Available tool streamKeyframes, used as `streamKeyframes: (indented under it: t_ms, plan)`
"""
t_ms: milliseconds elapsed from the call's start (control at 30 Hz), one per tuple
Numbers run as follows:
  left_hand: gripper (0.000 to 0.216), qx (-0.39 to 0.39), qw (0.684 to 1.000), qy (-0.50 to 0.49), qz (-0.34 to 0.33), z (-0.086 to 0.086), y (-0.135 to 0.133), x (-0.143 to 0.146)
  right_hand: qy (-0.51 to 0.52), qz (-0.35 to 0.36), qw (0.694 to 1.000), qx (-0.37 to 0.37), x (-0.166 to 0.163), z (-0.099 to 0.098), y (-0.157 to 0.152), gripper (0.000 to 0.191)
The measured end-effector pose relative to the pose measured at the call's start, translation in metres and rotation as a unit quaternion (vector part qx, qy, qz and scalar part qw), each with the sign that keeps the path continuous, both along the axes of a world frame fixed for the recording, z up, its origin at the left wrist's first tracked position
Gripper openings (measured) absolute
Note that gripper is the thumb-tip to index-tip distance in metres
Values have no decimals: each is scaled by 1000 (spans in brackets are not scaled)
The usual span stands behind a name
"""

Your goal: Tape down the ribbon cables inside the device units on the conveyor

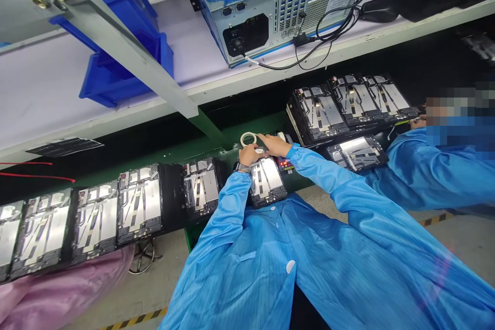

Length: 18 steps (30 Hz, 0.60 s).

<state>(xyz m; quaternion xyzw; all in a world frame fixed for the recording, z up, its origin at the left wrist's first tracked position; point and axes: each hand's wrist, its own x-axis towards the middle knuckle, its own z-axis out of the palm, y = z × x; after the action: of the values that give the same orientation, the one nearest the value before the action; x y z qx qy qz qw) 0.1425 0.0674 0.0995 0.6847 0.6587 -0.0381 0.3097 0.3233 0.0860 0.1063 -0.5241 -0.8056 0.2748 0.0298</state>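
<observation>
Green-edged assembly bench (181,153) here, lined with panels. Left hand (249,155) and right hand (274,145) are close together at the panel's far edge, can't tell if they're gripping anything. That metal-backed tablet panel (266,181) looks stiff but thin, so I'd hold its black frame (266,202). Masking tape roll (248,138) sits just beyond.

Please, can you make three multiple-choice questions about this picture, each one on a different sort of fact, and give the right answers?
1. Where is the roll of tape?
A) On the floor
B) Just beyond the person's left hand
C) Inside a bin

2. What colour are the stacked plastic bins?
A) Yellow
B) Black
C) Blue

3. What is the state of the computer case?
A) Cables are plugged into it
B) Nothing is connected to it
C) It is wrapped in plastic

Answers:
1. B, the roll shows right past that hand.
2. C, the bins are plainly blue.
3. A, black cables run from its rear panel.
</observation>
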Motion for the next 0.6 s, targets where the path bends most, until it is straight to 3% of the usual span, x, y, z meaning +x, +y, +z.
streamKeyframes:
  t_ms: [100, 233, 400, 600]
  plan:
    - [62, -3, 1000, -1, -5, 0, 1, -4, 41, -97, 994, 12, 20, -13, 7, 99]
    - [66, -17, 999, -14, -25, 3, 0, -7, 155, -228, 961, -15, 38, -37, -4, 76]
    - [68, 11, 999, 17, -32, 3, -3, 0, 220, -222, 949, -38, 29, -60, -29, 84]
    - [70, 6, 998, -45, -52, -5, 0, -8, 228, -259, 939, 4, 22, -60, -44, 71]
